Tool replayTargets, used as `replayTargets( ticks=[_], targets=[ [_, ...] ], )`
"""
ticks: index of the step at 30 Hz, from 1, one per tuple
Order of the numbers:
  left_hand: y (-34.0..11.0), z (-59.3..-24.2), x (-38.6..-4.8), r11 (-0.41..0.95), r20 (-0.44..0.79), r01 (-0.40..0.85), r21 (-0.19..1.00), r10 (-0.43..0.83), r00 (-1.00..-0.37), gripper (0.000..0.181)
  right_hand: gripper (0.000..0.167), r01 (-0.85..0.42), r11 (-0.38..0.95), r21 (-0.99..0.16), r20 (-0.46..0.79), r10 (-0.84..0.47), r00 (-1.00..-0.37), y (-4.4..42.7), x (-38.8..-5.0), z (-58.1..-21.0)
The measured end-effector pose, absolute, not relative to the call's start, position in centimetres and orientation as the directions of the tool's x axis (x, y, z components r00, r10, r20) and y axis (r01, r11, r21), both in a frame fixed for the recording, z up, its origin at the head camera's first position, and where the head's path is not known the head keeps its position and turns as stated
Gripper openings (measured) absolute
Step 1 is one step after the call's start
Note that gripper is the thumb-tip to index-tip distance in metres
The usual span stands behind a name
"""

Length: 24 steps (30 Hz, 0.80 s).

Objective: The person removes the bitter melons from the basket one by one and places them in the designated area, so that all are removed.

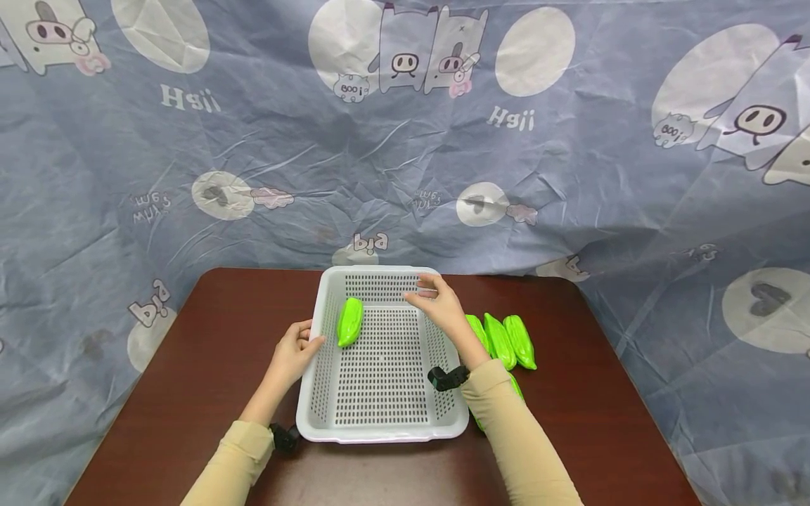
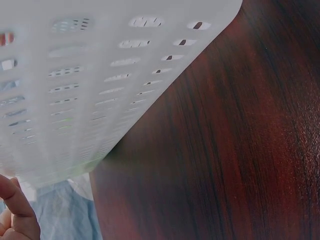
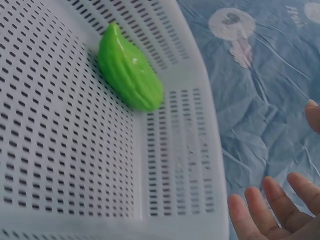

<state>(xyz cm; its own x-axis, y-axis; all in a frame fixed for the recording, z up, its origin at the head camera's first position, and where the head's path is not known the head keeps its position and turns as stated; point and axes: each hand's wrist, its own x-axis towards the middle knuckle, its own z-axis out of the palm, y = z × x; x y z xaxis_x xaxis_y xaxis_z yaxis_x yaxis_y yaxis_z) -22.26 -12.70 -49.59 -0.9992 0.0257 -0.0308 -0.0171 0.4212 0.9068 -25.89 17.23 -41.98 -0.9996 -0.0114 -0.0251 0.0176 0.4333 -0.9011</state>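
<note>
A white perforated plastic basket (image 1: pixel 382 434) stands on the table. At its left rim is my left hand (image 1: pixel 294 351), thumb over the edge and fingers against the outside, holding it. Curled fingers (image 2: pixel 19 212) show at the corner of the left wrist view. Above the basket's back right part, my right hand (image 1: pixel 436 303) holds nothing, its fingers spread apart from the thumb. Inside, one glossy green ridged vegetable-shaped piece (image 1: pixel 351 323) with a pointed end lies by the left wall. The right wrist view shows this green piece (image 3: pixel 130 72) close up.
Several similar green pieces (image 1: pixel 500 342) lie on the table right of the basket, partly hidden behind my right arm. The dark red-brown wooden table (image 1: pixel 595 422) ends at a blue-grey cartoon-print cloth (image 1: pixel 354 154) behind it.
</note>
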Motion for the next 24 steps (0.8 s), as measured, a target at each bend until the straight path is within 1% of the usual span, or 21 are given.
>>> replayTargets(
  ticks=[7, 14, 24],
  targets=[
    [-12.7, -49.5, -22.3, 0.422, -0.029, -0.015, 0.906, 0.028, -0.999, 0.055, 0.069, 0.023, 0.460, -0.888, -0.048, -0.042, -0.998, 14.7, -26.8, -43.1],
    [-12.6, -49.6, -22.3, 0.426, -0.030, -0.016, 0.904, 0.028, -0.999, 0.054, 0.069, -0.006, 0.512, -0.859, -0.031, -0.064, -0.998, 13.0, -27.3, -44.2],
    [-12.7, -49.6, -22.3, 0.419, -0.008, 0.003, 0.908, 0.025, -1.000, 0.053, 0.072, 0.003, 0.514, -0.858, -0.050, -0.077, -0.996, 10.9, -27.6, -45.5]
  ],
)
